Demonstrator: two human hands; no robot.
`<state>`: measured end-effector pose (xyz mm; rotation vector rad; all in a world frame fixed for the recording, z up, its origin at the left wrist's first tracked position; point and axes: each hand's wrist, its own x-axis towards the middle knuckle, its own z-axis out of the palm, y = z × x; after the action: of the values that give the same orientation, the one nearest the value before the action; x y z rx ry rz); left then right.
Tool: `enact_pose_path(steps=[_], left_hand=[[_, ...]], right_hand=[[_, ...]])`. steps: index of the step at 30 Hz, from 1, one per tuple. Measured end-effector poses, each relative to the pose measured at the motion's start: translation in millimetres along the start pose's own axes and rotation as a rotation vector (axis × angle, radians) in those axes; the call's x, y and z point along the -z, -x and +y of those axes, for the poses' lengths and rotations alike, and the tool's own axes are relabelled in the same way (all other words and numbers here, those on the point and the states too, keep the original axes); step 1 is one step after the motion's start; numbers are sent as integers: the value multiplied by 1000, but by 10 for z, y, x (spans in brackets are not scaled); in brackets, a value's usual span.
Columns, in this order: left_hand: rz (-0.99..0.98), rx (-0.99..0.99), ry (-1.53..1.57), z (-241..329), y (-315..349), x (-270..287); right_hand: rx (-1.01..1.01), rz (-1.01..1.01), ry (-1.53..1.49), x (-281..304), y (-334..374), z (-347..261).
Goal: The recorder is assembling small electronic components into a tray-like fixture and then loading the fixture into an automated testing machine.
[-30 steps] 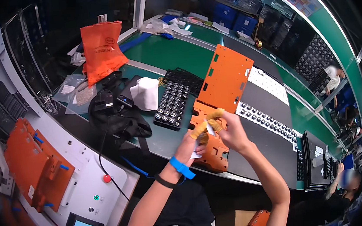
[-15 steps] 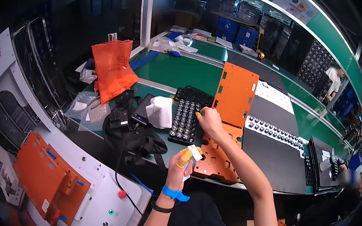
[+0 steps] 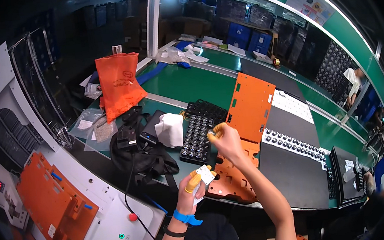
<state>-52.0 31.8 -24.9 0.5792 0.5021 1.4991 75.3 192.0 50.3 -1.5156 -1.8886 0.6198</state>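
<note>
Red lettering marks the white machine (image 3: pixel 101 212); darker print is on the orange bag (image 3: pixel 121 101). The black tray (image 3: pixel 194 161) holds rows of shiny round pieces (image 3: pixel 197 142). Near it, the left hand (image 3: pixel 190 193) grips a white strip (image 3: pixel 205 176), long axis slanting away from the person; the right hand (image 3: pixel 226 142), fingers together, seems to pinch a small round piece (image 3: pixel 211 134).

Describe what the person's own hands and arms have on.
The left hand has yellow finger covers, a blue wrist strap and, further up the arm, a narrow black band. The right hand also has yellow finger covers; no band shows there.
</note>
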Motion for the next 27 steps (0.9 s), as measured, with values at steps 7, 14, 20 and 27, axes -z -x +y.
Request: enact_pose_path(steps=[7, 14, 20, 27], left_hand=[[-18, -26, -111, -19, 40, -246], [-70, 12, -188, -199, 106, -565], [-73, 46, -188, -399, 121, -638], [-23, -105, -516, -558, 112, -741]], right_hand=[[216, -96, -651, 509, 1187, 11], [68, -181, -698, 815, 1518, 319], [62, -167, -740, 986, 1640, 537], [241, -67, -440, 1083, 1716, 605]])
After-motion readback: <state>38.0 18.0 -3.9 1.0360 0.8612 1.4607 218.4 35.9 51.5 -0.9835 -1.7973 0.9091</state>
